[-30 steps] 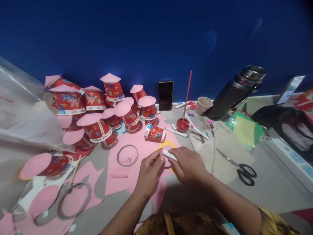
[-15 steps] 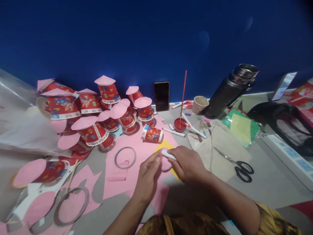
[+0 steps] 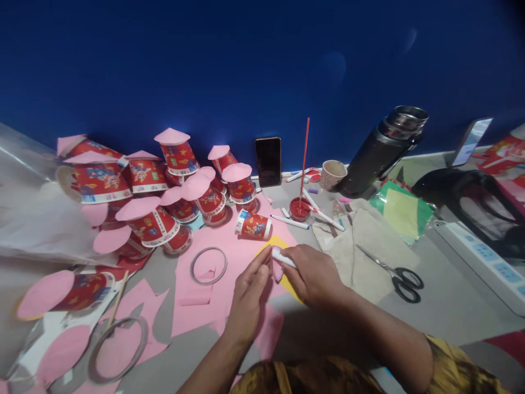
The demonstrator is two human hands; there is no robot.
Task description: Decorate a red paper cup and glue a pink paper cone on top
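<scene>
My right hand (image 3: 314,273) is closed around a white marker (image 3: 284,258), which lies across the top of a small pink paper piece (image 3: 277,272) with a purple edge. The fingers of my left hand (image 3: 250,287) are pressed together on the left side of that piece, which looks tilted or folded. Below both hands is a yellow paper (image 3: 292,291), mostly covered, on a large pink sheet (image 3: 238,262). Just beyond my hands, a red printed paper cup (image 3: 255,225) lies on its side.
Upside-down red cups (image 3: 175,158) with pink paper cones crowd the left. Tape rings (image 3: 208,283) lie on pink paper. Behind are a phone (image 3: 268,161), a red paste pot (image 3: 299,209) with a stick, and markers (image 3: 289,221). Rightward are scissors (image 3: 406,284), a thermos (image 3: 379,156) and a power strip (image 3: 479,262).
The pink piece between my hands, seen as a rounder disc before, now looks narrower and tilted. The marker stays in my right hand. The whole view has shifted slightly.
</scene>
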